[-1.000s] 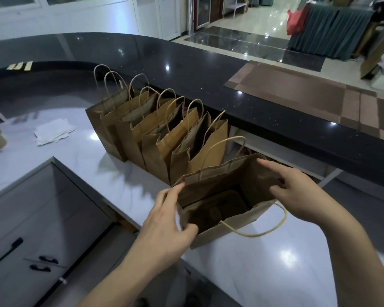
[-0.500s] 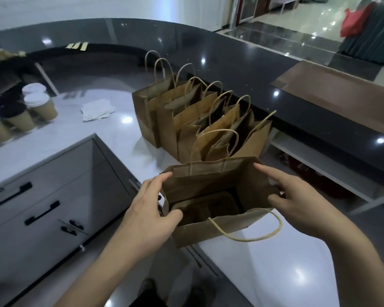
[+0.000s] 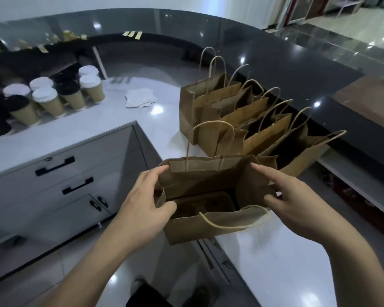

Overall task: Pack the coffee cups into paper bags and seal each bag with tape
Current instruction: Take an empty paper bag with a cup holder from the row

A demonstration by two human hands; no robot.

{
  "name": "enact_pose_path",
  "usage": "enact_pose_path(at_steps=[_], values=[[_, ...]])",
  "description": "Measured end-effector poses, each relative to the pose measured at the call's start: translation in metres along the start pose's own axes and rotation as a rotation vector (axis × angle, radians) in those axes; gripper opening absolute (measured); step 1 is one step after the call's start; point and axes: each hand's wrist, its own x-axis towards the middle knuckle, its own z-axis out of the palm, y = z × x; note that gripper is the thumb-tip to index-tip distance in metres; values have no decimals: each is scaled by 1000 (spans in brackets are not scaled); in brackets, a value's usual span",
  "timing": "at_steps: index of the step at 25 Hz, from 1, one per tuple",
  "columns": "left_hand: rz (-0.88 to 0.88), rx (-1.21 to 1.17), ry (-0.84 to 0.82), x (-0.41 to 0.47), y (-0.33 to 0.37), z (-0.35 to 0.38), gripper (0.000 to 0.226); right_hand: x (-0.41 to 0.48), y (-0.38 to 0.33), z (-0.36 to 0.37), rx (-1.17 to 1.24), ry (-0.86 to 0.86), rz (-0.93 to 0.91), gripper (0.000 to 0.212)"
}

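Both forearms reached forward from the bottom of the view, wrists level, hands apart at either end of one bag. The left hand (image 3: 142,204) pinched the left wall of the open paper bag (image 3: 208,227), thumb inside and fingers outside. The right hand (image 3: 297,202) gripped the right wall, its forefinger stretched along the rim to the far corner and its thumb against the side.

The bag stood upright with its mouth up, the long side of the mouth running left to right. Its far handle stood up and its near handle drooped over the front. A dark cardboard insert (image 3: 208,202) lay at its bottom. It sat at the near edge of the white table (image 3: 120,120); whether its base rested there could not be told.

Just behind it stood a row of open bags (image 3: 231,103). Lidded coffee cups (image 3: 51,100) were grouped well to the left.
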Motion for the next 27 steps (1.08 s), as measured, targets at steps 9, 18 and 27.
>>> enact_pose_path(at_steps=[9,18,27], values=[[-57,9,122,-5,-43,-76,68,55,-76,45,-4,-16,-134,71],[-138,-21,237,-19,-96,-157,69,103,-169,101,-20,-79,-247,70],[-203,-23,327,-39,-150,-223,71,127,-250,156,-35,-140,-341,71]])
